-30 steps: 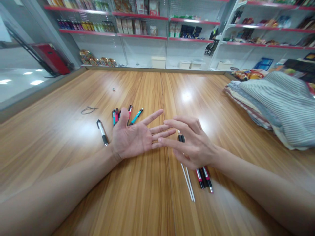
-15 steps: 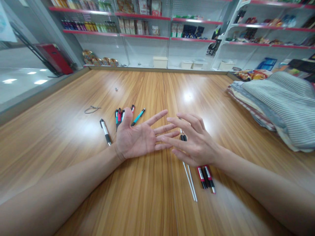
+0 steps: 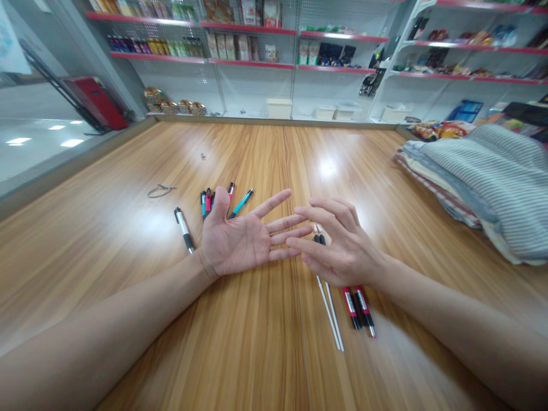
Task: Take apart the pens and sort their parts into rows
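My left hand (image 3: 244, 237) is palm up with its fingers spread and nothing in it. My right hand (image 3: 338, 242) hovers palm down, fingers apart, its fingertips by the left hand's fingertips; whether they touch I cannot tell. Behind the left hand lie several pens, among them a teal pen (image 3: 242, 203) and a red pen (image 3: 208, 200), partly hidden. Beside the left wrist is a white pen with a black grip (image 3: 184, 229). Under the right hand are two thin white sticks with dark parts (image 3: 331, 317) and red-and-black pens (image 3: 363, 308), partly covered.
The wooden table (image 3: 240, 354) bears a grey loop of cord (image 3: 160, 190) and a tiny metallic piece (image 3: 202, 156). Folded striped cloths (image 3: 483, 182) are stacked at the right. Shelves of goods (image 3: 252, 63) stand beyond the far edge, and a red box (image 3: 94, 103) is at left.
My right hand has shifted slightly to the right, and its fingers have curled in a little. More of the small white pieces beside its fingers shows. My left hand has barely moved.
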`<action>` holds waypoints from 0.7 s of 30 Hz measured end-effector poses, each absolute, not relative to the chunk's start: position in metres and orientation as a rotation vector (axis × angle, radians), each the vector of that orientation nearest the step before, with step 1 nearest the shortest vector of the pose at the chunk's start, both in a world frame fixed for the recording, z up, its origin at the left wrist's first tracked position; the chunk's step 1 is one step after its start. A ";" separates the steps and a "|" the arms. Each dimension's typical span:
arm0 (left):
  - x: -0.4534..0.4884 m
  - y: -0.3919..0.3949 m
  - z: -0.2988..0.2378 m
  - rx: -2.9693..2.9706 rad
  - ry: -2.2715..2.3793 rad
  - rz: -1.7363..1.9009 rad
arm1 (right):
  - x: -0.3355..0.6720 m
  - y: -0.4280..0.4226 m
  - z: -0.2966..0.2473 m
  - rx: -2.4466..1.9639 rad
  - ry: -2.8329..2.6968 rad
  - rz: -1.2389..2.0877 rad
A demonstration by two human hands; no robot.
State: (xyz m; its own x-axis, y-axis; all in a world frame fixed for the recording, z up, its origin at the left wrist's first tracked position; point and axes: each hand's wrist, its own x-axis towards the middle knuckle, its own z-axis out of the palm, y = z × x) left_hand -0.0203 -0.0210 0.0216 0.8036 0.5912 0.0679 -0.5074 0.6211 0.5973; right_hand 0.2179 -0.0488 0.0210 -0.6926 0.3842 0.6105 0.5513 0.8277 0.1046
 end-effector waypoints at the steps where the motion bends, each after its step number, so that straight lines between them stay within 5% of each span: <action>1: -0.020 -0.021 0.022 0.640 0.140 0.634 | 0.218 -0.049 0.021 -0.681 -2.417 -0.381; 21: -0.020 -0.020 0.020 0.655 0.117 0.591 | 0.219 -0.047 0.019 -0.675 -2.404 -0.389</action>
